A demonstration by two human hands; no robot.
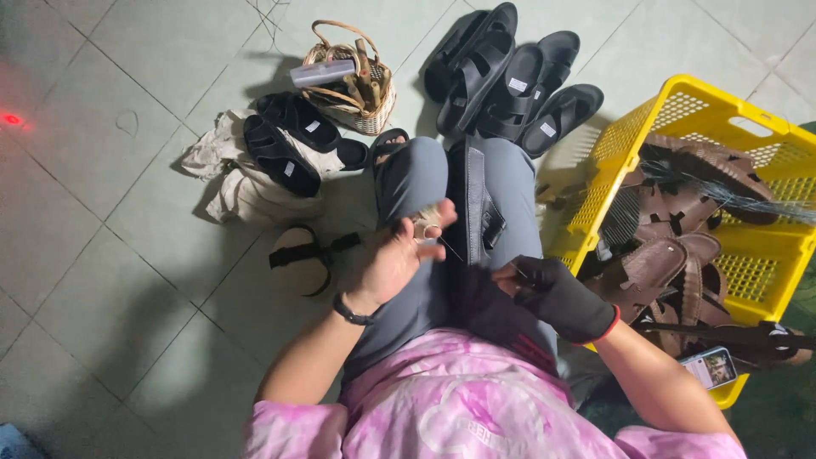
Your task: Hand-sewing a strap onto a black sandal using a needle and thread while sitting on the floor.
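Looking down from the head camera, I see a person seated on a tiled floor (127, 212) with a black sandal strap (473, 212) lying along the lap. My left hand (399, 255), bare, is half-curled around a small pale spool of thread (425, 223), fingers loosely closed on it. My right hand (557, 293), in a black glove, is pinched shut on the strap's lower end; whether it also holds a needle I cannot tell. The strap looks light, soft and floppy, best gripped near the stitched edge. A yellow crate (680, 110) of brown sandals (671, 246) sits at the right, black sandals (510, 76) and a woven basket (357, 85) ahead.
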